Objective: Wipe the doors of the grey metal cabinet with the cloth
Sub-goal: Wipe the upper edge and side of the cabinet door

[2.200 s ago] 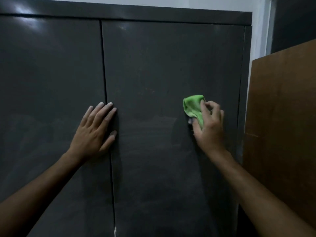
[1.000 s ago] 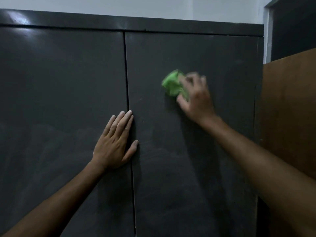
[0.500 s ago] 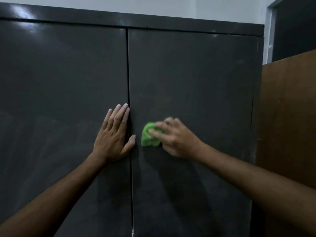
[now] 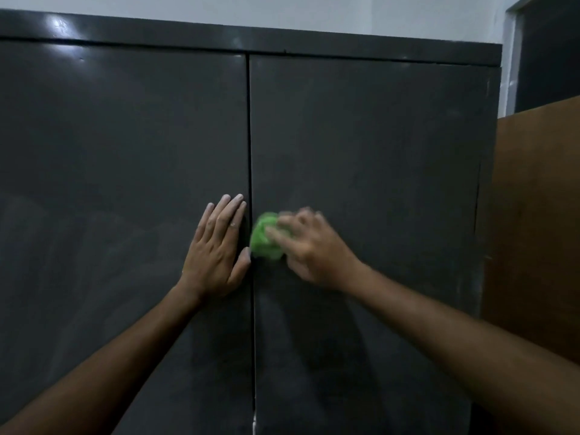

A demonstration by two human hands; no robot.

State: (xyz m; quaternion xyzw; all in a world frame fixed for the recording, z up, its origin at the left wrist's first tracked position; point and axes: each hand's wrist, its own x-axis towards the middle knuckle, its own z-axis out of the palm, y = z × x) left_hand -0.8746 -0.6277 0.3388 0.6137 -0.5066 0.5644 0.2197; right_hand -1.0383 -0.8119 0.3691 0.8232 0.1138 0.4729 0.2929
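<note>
The grey metal cabinet (image 4: 361, 136) fills the view with both doors closed; a vertical seam runs down the middle. My left hand (image 4: 216, 246) lies flat on the left door, fingers straight, thumb at the seam. My right hand (image 4: 309, 246), blurred by motion, grips a bunched green cloth (image 4: 263, 240) and presses it on the right door just right of the seam, close to my left thumb. Part of the cloth is hidden under my fingers.
A brown wooden panel (image 4: 536, 215) stands against the cabinet's right side. Above the cabinet is a white wall (image 4: 282, 11), with a dark doorway (image 4: 549, 51) at the top right.
My right hand swept the cloth from the upper middle of the right door down and left to the seam. The left hand has stayed flat on the left door.
</note>
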